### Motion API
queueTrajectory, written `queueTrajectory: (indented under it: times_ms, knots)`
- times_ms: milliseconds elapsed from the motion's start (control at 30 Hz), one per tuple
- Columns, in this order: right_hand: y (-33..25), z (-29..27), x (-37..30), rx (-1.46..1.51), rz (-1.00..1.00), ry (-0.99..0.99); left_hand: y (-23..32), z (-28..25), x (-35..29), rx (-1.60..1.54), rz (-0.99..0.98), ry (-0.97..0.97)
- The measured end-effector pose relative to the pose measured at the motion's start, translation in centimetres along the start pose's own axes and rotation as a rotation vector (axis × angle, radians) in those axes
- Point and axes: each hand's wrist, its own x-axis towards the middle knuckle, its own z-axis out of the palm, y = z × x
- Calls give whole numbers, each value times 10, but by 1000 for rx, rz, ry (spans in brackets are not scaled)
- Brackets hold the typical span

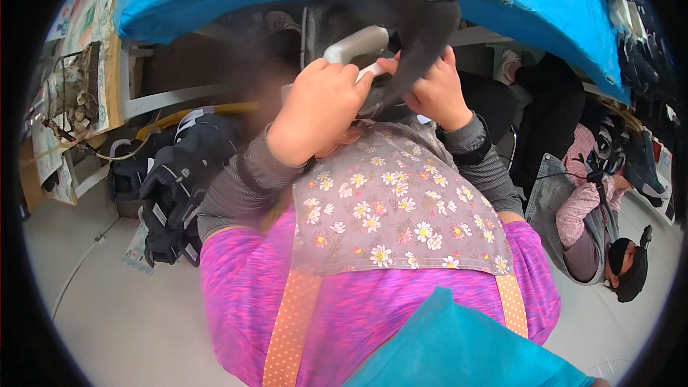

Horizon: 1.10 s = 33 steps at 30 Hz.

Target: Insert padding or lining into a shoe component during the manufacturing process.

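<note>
Over my lap, near the blue-covered table edge, is a dark, flexible sheet-like piece (423,29), curved open like a shell. A smooth white curved piece (356,44) shows against its inner side; its kind I cannot make out. My left hand (319,106) is closed on the lower end of the white piece, knuckles up. My right hand (441,93) is closed on the right edge of the dark piece, its fingers partly hidden behind it. One of its fingertips reaches toward the white piece. Below both hands lies my grey flowered apron (401,201).
The blue-covered table (523,0) curves across ahead of me. Black shoes (179,172) are heaped at my left beside a white frame bar (175,100). White soles (627,18) and dark shoes lie at the far right. Another person (595,215) sits at my right, holding a dark shoe.
</note>
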Motion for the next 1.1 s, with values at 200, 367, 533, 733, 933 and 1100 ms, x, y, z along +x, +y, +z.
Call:
queueTrajectory:
  times_ms: [200,367,533,733,933,1100]
  knots:
    - [-4,-17,18,30,47,155,-8,-9,5,-203,-59,317]
    - [-6,0,38,58,32,82,-17,35,-13,-586,-428,328]
    - [-18,0,30,43,-17,151,-13,53,-21,-548,-375,495]
    - [-19,13,27,152,113,140,-24,81,-16,-632,-319,569]
    - [-19,5,38,301,317,62,-30,85,-3,-593,-357,568]
    - [13,9,48,725,736,-203,-34,73,20,-641,-523,463]
